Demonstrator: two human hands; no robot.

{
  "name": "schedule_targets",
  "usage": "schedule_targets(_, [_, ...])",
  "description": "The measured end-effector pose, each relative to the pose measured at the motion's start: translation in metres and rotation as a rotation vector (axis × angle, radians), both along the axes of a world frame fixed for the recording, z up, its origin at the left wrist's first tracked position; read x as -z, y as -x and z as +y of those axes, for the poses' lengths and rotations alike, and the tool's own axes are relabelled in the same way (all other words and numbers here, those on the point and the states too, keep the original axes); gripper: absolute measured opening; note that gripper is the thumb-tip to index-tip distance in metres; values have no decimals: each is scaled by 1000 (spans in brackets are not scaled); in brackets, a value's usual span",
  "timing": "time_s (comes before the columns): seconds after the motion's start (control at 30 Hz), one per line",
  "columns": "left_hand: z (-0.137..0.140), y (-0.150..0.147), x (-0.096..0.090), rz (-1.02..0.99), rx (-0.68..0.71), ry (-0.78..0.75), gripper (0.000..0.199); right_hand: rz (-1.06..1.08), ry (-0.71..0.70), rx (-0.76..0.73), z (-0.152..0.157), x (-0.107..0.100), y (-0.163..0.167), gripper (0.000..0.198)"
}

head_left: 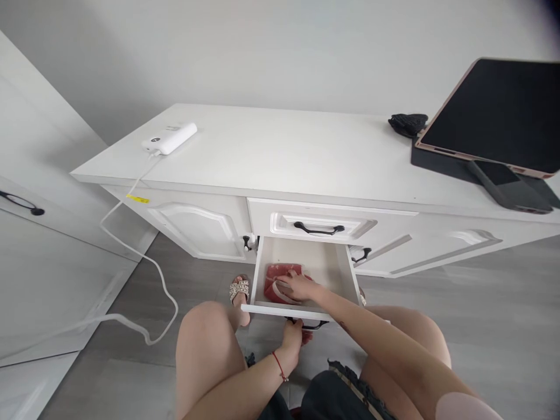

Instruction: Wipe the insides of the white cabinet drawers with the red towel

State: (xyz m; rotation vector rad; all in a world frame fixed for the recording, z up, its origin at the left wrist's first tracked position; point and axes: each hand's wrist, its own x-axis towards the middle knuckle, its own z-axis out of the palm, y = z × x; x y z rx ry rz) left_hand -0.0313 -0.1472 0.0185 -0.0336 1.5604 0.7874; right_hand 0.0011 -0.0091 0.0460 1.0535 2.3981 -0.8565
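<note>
A lower drawer (312, 251) of the white cabinet is pulled out between my knees. Near its front left corner lies a red cloth bag (275, 280) with a pale strap. My right hand (300, 287) reaches into the drawer, its fingers curled over the bag and strap; the bag's right part is hidden under the hand. Below the drawer front, my left hand (293, 337), with a red cord bracelet at the wrist, is closed around the left part of the black drawer handle (312, 325). Some of its fingers are hidden.
Above is a shut drawer with a black handle (319, 229). On the white cabinet top (280, 151) are a white power bank (175, 138) with a long cable, a tablet (494, 116), a phone (510, 184) and a black item (408, 124). A white cupboard (52, 233) stands left.
</note>
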Motion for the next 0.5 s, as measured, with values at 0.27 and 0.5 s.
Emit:
schedule_targets(0.27, [1, -5, 4, 26, -53, 1, 16, -139, -70, -160, 14, 26, 29, 75])
schedule_targets(0.5, [2, -13, 2, 100, -112, -66, 27, -237, -120, 45, 80, 34, 55, 74])
